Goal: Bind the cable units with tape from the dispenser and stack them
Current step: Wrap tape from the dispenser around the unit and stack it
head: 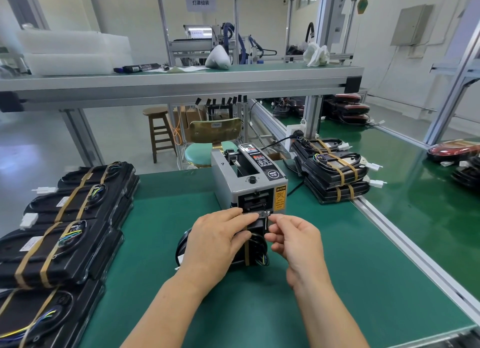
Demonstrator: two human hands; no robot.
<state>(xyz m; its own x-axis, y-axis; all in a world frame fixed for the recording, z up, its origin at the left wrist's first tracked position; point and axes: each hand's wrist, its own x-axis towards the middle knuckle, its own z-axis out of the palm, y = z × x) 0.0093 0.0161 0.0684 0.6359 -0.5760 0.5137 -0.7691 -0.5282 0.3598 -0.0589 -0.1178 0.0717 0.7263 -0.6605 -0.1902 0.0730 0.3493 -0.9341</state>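
The right hand has its fingers curled, and thumb and forefinger pinch the tape strip at its free end, right at the outlet. The left hand lies flat with fingers nearly straight. It presses down on the cable unit, and its fingertips reach toward the same outlet. The unit sits on the green mat between the two hands, just at 6 o'clock of the tape dispenser. One tan band already crosses it. The coloured wires show at its right edge.

The step in hand looks like drawing the second strip. To do it well:
- Pull the strip straight out toward 6 o'clock, not sideways, so it comes free without twisting.
- Keep the left palm's weight on the unit so the coiled wires do not spring up.
- Lay the strip parallel to the first band, toward 3 o'clock of it and over the wire loop.
- Smooth it from the top face down round the edges.
- Keep fingertips out of the cutter slot.

Bound units lie stacked at 9 to 10 o'clock. A second pile sits at 2 o'clock, the likely places for this one.
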